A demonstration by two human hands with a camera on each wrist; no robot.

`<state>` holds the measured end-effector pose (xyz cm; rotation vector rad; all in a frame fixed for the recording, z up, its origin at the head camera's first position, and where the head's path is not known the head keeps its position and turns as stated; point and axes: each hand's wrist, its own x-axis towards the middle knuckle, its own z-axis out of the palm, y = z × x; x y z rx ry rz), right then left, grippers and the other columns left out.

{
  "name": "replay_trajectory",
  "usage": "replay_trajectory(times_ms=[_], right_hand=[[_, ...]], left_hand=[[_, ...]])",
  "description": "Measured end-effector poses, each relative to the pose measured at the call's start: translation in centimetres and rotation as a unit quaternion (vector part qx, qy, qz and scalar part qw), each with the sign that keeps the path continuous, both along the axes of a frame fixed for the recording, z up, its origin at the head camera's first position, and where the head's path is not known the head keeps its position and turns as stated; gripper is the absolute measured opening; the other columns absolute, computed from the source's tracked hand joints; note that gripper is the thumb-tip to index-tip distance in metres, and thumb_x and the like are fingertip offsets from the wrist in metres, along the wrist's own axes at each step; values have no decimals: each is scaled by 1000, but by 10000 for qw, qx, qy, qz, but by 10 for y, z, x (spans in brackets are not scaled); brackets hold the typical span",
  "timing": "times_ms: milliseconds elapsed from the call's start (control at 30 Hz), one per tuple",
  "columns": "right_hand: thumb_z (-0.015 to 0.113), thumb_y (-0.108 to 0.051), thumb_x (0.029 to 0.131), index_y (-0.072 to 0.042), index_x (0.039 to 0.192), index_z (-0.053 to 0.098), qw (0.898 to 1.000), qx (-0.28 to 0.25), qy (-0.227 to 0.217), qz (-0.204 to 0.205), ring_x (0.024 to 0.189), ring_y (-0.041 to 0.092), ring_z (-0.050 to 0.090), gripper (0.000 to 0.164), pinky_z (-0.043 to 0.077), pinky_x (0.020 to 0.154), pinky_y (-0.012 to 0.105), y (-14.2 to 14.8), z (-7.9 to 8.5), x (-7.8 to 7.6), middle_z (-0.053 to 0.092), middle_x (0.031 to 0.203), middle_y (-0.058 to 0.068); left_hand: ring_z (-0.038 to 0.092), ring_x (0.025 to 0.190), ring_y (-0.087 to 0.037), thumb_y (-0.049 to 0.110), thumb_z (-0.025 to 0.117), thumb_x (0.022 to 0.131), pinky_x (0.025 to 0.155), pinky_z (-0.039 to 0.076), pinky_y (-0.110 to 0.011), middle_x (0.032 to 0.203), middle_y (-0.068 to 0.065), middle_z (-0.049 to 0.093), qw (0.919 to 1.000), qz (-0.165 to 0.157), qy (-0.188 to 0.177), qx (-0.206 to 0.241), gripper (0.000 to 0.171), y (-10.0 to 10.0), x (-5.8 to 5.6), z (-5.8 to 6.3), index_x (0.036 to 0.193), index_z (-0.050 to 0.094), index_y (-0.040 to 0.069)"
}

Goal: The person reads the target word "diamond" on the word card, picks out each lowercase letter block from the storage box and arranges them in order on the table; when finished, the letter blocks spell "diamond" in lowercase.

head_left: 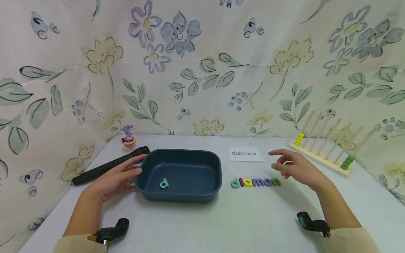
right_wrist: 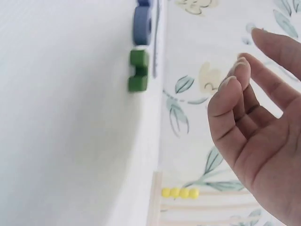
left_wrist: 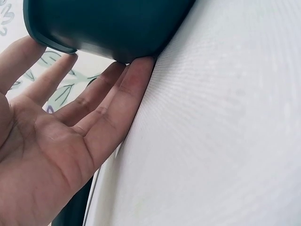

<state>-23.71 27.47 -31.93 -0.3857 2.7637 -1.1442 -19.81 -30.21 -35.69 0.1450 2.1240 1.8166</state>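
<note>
My left hand touches the left end of a dark blue rectangular basin, its fingertips against the outer wall and rim; in the left wrist view the fingers reach out fairly straight. Inside the basin lies one teal letter d. To its right, a row of coloured plastic letters reads "diamon", ending in a green n. Over the table just right of that row hovers my right hand, holding nothing, with the index finger extended and the others loosely bent.
Behind the letters lies a white card printed "diamond". A wooden bead rack with yellow and green beads stands at the right. Left of the basin are a long black tube-like object and a small purple-topped cupcake figure. Floral cloth hangs behind.
</note>
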Motion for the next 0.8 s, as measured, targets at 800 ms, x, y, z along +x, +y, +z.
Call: replay_trajectory(times_ms=[800], right_hand=[[67,-32,101,-13,134,64,9959,-103,319,843,101,23,69,39,59,86,36,-63,54,-25,67,128,14]], left_hand=[[55,136,-24,30,59,106,101,54,-54,168,-21,28,10000,48,-5,-12,70,1,1,1,166,22,26]])
